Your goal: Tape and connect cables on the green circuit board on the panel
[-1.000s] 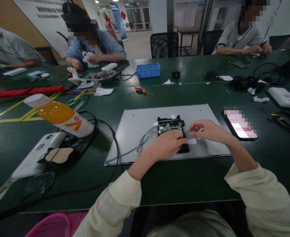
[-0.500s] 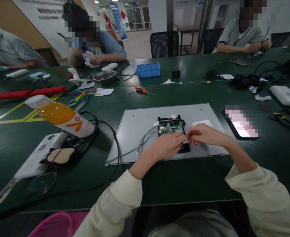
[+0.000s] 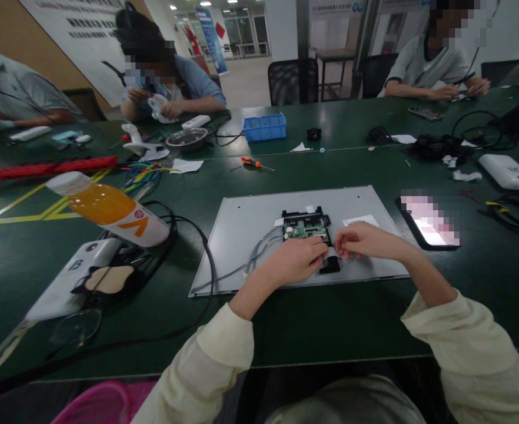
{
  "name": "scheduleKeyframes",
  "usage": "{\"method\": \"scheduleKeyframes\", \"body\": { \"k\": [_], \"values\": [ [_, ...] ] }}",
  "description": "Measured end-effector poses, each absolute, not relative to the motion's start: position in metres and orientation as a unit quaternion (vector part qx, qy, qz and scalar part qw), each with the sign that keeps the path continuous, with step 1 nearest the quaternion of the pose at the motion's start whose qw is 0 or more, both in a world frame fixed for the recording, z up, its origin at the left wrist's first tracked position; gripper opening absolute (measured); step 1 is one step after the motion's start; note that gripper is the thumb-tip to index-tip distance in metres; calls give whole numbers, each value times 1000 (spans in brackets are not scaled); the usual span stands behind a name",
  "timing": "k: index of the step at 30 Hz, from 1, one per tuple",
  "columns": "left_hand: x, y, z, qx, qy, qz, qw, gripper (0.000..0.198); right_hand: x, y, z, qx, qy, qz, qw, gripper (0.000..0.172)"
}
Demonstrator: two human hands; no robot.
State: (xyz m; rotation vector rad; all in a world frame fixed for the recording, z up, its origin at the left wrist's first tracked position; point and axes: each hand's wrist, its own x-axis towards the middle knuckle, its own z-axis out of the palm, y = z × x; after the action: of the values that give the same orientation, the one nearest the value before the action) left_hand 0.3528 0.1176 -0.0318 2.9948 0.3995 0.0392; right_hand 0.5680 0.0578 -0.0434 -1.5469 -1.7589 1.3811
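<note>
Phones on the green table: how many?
2: a lit phone right of the grey panel; a second, seemingly a phone, in front of the white-shirted co-worker. More may be hidden.

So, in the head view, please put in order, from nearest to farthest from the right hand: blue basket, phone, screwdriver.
1. Phone: to the right of the right hand.
2. Screwdriver: ahead, to the left.
3. Blue basket: also ahead-left, beyond the screwdriver.
</note>
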Motion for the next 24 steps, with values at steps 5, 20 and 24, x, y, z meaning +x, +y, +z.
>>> {"method": "scheduleKeyframes", "body": {
  "k": [5,20,24],
  "values": [
    [352,116,-31,990,131,15,51,21,567,58,-43,-556,-650,479,200,18],
    [355,112,-33,992,122,16,36,32,562,58,-42,-580,-658,430,213,19],
    [356,111,-36,992,121,14,17,30,561,57,-43,-581,-660,421,223,20]
  ]
}}
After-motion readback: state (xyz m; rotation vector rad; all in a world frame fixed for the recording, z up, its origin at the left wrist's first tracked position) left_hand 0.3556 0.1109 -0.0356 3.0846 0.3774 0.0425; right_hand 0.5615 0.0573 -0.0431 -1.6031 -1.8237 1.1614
